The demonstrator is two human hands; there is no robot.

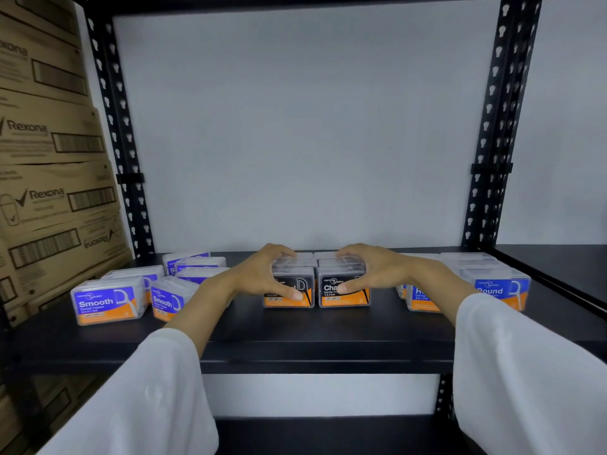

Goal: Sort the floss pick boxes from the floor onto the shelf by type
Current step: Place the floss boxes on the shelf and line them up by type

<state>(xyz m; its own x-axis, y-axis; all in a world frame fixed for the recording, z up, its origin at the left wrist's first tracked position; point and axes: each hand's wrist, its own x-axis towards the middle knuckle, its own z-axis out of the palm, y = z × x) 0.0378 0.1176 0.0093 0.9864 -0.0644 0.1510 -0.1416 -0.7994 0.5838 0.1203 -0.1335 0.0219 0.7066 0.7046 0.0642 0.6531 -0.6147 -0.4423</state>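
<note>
On the black metal shelf (pixel 328 326), mid-row, the left hand (pixel 262 274) curls round one black-and-orange clear plastic floss pick box (pixel 290 290) and the right hand (pixel 371 270) round its neighbour (pixel 343 292). Purple boxes (pixel 106 302) sit left, blue boxes (pixel 502 289) right. These cases look light, stiff and slick; holding them by their sides seems safest.
</note>
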